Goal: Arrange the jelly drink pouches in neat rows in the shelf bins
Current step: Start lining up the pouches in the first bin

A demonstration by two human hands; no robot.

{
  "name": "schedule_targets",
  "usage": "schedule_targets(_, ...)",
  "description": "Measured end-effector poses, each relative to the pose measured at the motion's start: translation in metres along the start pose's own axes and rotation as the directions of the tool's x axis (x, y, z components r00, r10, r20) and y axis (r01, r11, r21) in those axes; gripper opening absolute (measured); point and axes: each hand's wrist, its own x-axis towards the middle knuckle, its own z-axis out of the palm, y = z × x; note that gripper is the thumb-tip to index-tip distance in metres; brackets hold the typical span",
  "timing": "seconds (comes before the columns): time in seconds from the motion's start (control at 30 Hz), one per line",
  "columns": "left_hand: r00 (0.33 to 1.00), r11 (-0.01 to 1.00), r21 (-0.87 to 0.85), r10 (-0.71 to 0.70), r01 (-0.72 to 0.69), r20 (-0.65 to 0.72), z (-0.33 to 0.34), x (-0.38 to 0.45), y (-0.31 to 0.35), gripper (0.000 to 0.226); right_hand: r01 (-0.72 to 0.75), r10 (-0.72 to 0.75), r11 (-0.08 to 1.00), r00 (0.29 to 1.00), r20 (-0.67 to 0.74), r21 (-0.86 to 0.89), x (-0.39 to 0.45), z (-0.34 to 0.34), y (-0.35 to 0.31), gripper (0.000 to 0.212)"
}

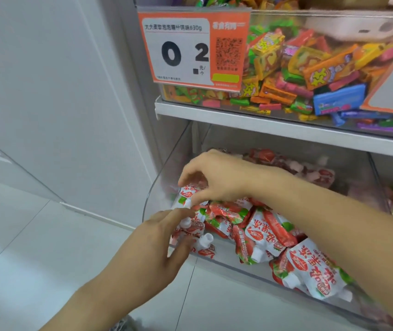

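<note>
- Here, both hands work the left end of the clear bin (214, 259) on the lower shelf.
- Right hand (217, 180) reaches across from the right, fingers curled down, thumb and forefinger pinching the top of a pouch (187, 195) at the bin's left corner.
- Left hand (164, 232) sits lower and nearer the front lip, fingers loosely spread; fingertips touch the white spouts (205, 240) of the front pouches. Whether it pinches one, I cannot tell.
- The pinched pouch lies directly under the right fingers, long axis roughly upright, leaning; spout end points down toward the left hand.
- Right hand is the nearer to that pouch; left hand is just below it.
- Other pouches (269, 231) lie jumbled to the right, at mixed angles, some flat, some spout toward the front. No row formed yet, by my judgement.
- Edges: curved left bin wall (152, 187) is just beside the held pouch; low front lip is just under the left fingers.
- Room: open space above the pile up to the shelf board (262, 123); back of the bin holds more pouches, blurred.
- Upper bin (334, 25) holds loose candy (286, 68), with a price tag (186, 48) in front.
</note>
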Motion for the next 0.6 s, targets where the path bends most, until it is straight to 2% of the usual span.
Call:
schedule_targets(0.1, 1.000, 0.999, -0.033, -0.002, 0.002, -0.007, 0.001, -0.001, -0.002, 0.046, 0.071, -0.050, 0.991, 0.983, 0.176, -0.116, 0.033, 0.019, 0.014, 0.043)
schedule_targets(0.2, 0.999, 0.999, -0.037, 0.006, -0.007, -0.034, 0.003, 0.001, -0.003, 0.040, 0.141, -0.078, 0.969, 0.954, 0.290, -0.205, 0.046, 0.031, 0.028, 0.039)
schedule_targets(0.3, 0.998, 0.999, -0.034, 0.002, -0.004, -0.068, 0.006, 0.003, -0.004, 0.029, 0.152, -0.112, 0.976, 0.964, 0.241, -0.156, 0.041, 0.030, 0.038, 0.025)
schedule_targets(0.4, 0.996, 1.000, -0.031, -0.009, 0.007, -0.091, 0.007, 0.007, -0.006, 0.020, 0.114, -0.106, 0.983, 0.992, 0.064, -0.142, 0.035, 0.011, 0.046, 0.016)
schedule_targets(0.47, 0.996, 1.000, -0.020, -0.009, 0.008, -0.092, 0.007, 0.009, -0.006, 0.018, 0.023, -0.031, 0.980, 0.999, -0.037, -0.200, 0.029, -0.006, 0.051, 0.021)
schedule_targets(0.6, 0.998, 1.000, -0.021, -0.019, 0.018, -0.057, 0.006, 0.007, -0.005, 0.022, -0.087, 0.080, 0.983, 0.996, -0.048, -0.159, -0.002, -0.029, 0.051, 0.026)
